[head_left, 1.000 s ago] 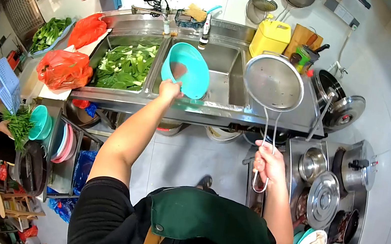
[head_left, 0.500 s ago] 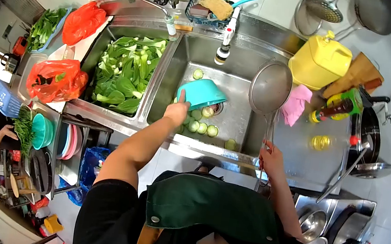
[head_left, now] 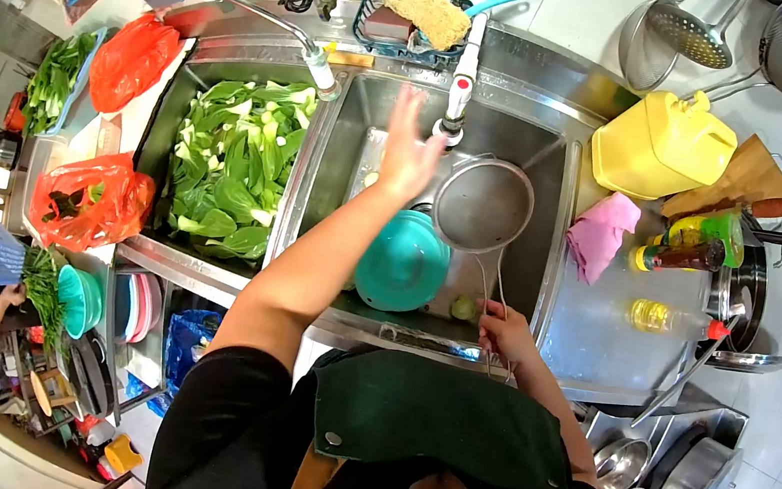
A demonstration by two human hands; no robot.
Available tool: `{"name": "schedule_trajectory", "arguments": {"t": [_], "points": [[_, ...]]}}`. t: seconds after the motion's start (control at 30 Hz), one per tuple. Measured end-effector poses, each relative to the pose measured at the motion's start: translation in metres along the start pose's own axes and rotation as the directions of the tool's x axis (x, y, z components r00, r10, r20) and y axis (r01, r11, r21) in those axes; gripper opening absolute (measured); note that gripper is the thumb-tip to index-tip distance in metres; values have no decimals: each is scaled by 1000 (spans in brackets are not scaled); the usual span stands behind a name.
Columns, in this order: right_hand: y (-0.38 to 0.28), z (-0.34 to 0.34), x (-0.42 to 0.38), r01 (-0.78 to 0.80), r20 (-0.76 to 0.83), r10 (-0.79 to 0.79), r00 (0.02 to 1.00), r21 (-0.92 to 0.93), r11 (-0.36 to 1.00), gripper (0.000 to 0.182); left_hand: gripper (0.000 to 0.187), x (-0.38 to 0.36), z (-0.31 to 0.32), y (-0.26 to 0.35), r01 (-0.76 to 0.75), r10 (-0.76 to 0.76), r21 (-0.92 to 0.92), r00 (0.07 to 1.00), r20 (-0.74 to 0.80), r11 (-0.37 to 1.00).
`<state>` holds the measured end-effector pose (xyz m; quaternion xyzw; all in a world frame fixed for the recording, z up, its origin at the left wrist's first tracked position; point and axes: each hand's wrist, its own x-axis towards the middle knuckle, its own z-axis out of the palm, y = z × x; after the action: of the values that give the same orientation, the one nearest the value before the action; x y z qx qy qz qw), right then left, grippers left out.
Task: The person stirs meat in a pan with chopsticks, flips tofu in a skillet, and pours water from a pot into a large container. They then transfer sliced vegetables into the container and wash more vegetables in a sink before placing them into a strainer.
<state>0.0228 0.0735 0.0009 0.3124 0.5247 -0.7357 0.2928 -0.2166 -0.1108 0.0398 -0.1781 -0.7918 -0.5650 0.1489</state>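
Observation:
My left hand (head_left: 407,158) is over the right sink basin (head_left: 353,128), fingers apart and slightly blurred, close to the white tap (head_left: 462,83). It holds nothing. Below my left forearm a teal bowl (head_left: 403,265) rests on the basin floor. My right hand (head_left: 505,334) is closed around the wire handle of a round metal strainer (head_left: 483,208), whose head hangs over the basin beside the bowl. A pale green vegetable slice (head_left: 464,307) lies near the front wall, and another slice (head_left: 370,179) is by the left wall. Other slices are hidden.
Leafy greens (head_left: 237,161) fill the left basin, with a second faucet (head_left: 321,70) at its back corner. On the right counter stand a yellow jug (head_left: 664,144), a pink cloth (head_left: 603,234) and bottles (head_left: 668,318). Red bags (head_left: 94,200) lie left; another person's hand (head_left: 12,294) holds green stalks.
My left hand has let go of the tilted bowl and moved up toward the tap. The bowl now sits level. My right hand has moved the strainer left, over the basin.

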Motion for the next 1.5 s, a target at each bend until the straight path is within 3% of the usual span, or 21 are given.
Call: {"name": "schedule_trajectory", "arguments": {"t": [0.03, 0.13, 0.2, 0.27, 0.33, 0.37, 0.4, 0.47, 0.53, 0.6, 0.73, 0.8, 1.0, 1.07, 1.13, 1.17, 1.2, 1.3, 1.37, 1.43, 1.5], "points": [[-5, 8, -2, -20, 41, 19, 999, 42, 999, 33, 65, 19, 14, 10, -176, 173, 252, 984, 34, 951], [-14, 32, 2, -98, 160, 59, 985, 250, 963, 34, 85, 31, 54, 16, -205, 207, 253, 978, 20, 946], [-13, 42, 10, -104, 193, 52, 980, 266, 958, 34, 88, 26, 46, 18, -106, 61, 410, 991, 121, 906], [-11, 47, 16, -134, 280, 27, 960, 369, 920, 35, 80, 14, 13, 3, -273, 208, 313, 952, 226, 910], [-7, 47, 23, -157, 297, 22, 955, 438, 885, 35, 49, -17, -9, -44, -116, 128, 176, 990, -58, 978], [-5, 48, 25, -181, 322, 16, 947, 489, 853, 35, 45, -45, -6, -92, 87, -56, 216, 988, -145, 972], [-6, 50, 26, -182, 319, 19, 948, 491, 852, 35, 45, -72, -7, -130, 486, -510, 345, 860, -25, 803], [-14, 54, 22, -120, 235, 12, 972, 454, 883, 34, 48, -135, 8, -183, 494, -829, 760, 550, 104, 423], [-15, 53, 19, -61, 147, 2, 989, 399, 915, 35, 48, -157, 16, -182, 295, -770, 728, 412, 488, 619], [-13, 49, 12, -16, 62, -5, 998, 337, 941, 36, 38, -164, 37, -153, 348, -779, 701, 363, 511, 623], [-2, 31, 0, 140, -65, -131, 989, 151, 979, 37, 31, -154, 61, -158, 420, -803, 685, 355, 479, 595], [-2, 32, -9, 167, -119, -150, 981, 141, 976, 35, 30, -158, 74, -203, 188, -533, 558, 635, 558, 808], [6, 31, -14, 202, -75, -190, 979, 202, 958, 33, 24, -155, 102, -235, -47, -407, 541, 606, 683, 840], [2, 32, -15, 192, -70, -181, 981, 224, 955, 33, 25, -142, 105, -228, 30, -525, 605, 531, 665, 796], [-4, 32, -16, 194, -64, -186, 981, 177, 965, 34, 27, -134, 93, -226, 187, -761, 796, 480, 437, 576], [-11, 35, -18, 127, -107, -112, 988, 147, 981, 34, 31, -132, 79, -219, 487, -672, 550, 714, 197, 679], [-10, 31, -15, 129, -88, -117, 989, 142, 982, 34, 35, -132, 75, -224, 587, -670, 507, 742, -25, 631], [-9, 23, -7, -47, 44, 39, 998, 185, 982, 40, 36, -124, 36, -212, 702, -702, 296, 701, -124, 648], [-9, 22, -4, -123, 166, 76, 983, 294, 948, 41, 36, -120, 7, -192, 913, -920, -322, 327, 217, 249], [-2, 24, 4, -227, 326, 80, 942, 442, 868, 42, 39, -116, -18, -152, 867, -899, -455, 351, 261, 206], [-4, 30, 27, -181, 296, 100, 950, 261, 948, 41, 40, -124, -40, -138, 821, -872, -536, 397, 286, 197]]}}
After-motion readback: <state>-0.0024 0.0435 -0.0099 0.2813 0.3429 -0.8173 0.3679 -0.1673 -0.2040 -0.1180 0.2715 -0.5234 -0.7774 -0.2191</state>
